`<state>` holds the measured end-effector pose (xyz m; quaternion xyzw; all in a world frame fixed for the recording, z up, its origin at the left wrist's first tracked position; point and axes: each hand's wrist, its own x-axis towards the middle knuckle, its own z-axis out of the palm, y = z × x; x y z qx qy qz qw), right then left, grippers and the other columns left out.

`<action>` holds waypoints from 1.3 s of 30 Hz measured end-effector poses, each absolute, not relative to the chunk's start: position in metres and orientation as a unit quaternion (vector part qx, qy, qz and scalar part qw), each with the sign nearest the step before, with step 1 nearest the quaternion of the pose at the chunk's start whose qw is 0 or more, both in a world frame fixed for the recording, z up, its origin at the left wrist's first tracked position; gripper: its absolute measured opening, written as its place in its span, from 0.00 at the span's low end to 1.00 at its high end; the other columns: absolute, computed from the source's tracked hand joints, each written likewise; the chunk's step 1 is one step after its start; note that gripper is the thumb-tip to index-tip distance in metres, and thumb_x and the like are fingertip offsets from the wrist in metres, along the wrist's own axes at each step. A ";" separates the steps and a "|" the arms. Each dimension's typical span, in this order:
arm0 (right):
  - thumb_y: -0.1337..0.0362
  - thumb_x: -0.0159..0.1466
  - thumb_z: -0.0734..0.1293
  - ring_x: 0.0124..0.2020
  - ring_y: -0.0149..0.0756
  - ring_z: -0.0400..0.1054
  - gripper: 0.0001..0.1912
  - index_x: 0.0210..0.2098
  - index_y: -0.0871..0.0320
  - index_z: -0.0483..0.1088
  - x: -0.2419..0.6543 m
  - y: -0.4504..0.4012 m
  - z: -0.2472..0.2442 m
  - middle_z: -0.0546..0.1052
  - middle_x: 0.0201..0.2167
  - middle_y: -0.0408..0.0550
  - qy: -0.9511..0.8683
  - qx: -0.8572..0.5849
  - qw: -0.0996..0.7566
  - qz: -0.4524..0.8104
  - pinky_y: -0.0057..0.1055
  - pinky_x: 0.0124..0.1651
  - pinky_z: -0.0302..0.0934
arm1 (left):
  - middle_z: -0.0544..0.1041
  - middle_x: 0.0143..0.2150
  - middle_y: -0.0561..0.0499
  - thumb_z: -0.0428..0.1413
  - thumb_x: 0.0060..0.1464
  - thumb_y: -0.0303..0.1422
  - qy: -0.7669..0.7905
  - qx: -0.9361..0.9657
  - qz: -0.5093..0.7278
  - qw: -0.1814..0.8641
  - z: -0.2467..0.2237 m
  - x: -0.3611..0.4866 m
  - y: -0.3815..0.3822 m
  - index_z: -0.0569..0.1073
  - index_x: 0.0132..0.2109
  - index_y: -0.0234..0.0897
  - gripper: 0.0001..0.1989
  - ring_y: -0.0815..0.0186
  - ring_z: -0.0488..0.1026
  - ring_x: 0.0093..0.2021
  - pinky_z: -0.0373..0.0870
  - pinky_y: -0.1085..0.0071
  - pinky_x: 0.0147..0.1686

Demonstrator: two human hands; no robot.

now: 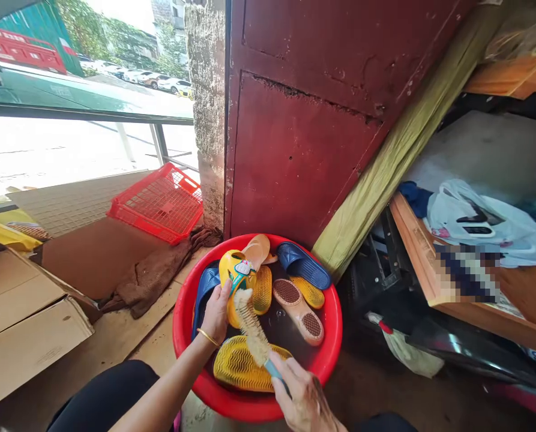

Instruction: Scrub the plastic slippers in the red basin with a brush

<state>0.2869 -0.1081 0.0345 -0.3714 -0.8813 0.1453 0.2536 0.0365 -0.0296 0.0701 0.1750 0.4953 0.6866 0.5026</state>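
My left hand (216,313), with a gold bangle at the wrist, grips a small yellow clog (228,264) with a cartoon badge. In my right hand (301,393) is the blue handle of a scrubbing brush (253,327), its worn pale bristles against the clog's opening. Both hands are over a red basin (335,336) of dark water. Around them in the basin lie a blue slipper (304,265), a tan slipper sole (299,311), a yellow slipper (236,366) sole up, and several others. The brush and my right hand partly cover the yellow slipper.
Behind the basin stands a dark red metal door (295,156). A red plastic crate (159,204) and a brown cloth (155,276) lie to the left, near a cardboard box (29,336). On the right, a wooden shelf (412,252) holds a white plastic bag (488,222).
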 end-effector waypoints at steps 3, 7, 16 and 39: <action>0.64 0.71 0.56 0.32 0.41 0.77 0.26 0.67 0.54 0.65 0.286 -0.109 0.028 0.80 0.38 0.52 -0.881 -0.394 0.215 0.148 0.32 0.37 0.73 | 0.78 0.34 0.50 0.56 0.48 0.62 0.603 0.235 0.639 0.415 0.053 0.049 -0.028 0.74 0.38 0.39 0.29 0.59 0.74 0.36 0.72 0.64 0.37; 0.65 0.71 0.55 0.41 0.44 0.77 0.26 0.66 0.56 0.66 0.277 -0.086 0.028 0.80 0.43 0.56 -0.833 -0.466 0.235 0.185 0.36 0.46 0.73 | 0.75 0.30 0.52 0.53 0.53 0.59 0.632 0.376 0.547 0.401 0.031 0.080 -0.042 0.72 0.33 0.40 0.25 0.59 0.73 0.35 0.70 0.64 0.40; 0.57 0.72 0.57 0.39 0.44 0.80 0.25 0.63 0.59 0.70 0.249 -0.070 0.040 0.83 0.41 0.54 -0.717 -0.472 0.327 0.395 0.38 0.46 0.75 | 0.74 0.63 0.46 0.63 0.52 0.45 0.490 0.274 0.617 0.551 0.048 0.085 -0.045 0.72 0.57 0.42 0.27 0.54 0.69 0.64 0.64 0.64 0.62; 0.67 0.65 0.62 0.49 0.43 0.77 0.22 0.58 0.56 0.74 0.258 -0.087 0.058 0.81 0.50 0.53 -0.785 -0.414 0.309 0.343 0.36 0.54 0.71 | 0.76 0.61 0.46 0.65 0.47 0.40 0.479 0.309 0.651 0.501 0.076 0.071 -0.034 0.72 0.61 0.39 0.33 0.51 0.69 0.64 0.64 0.61 0.63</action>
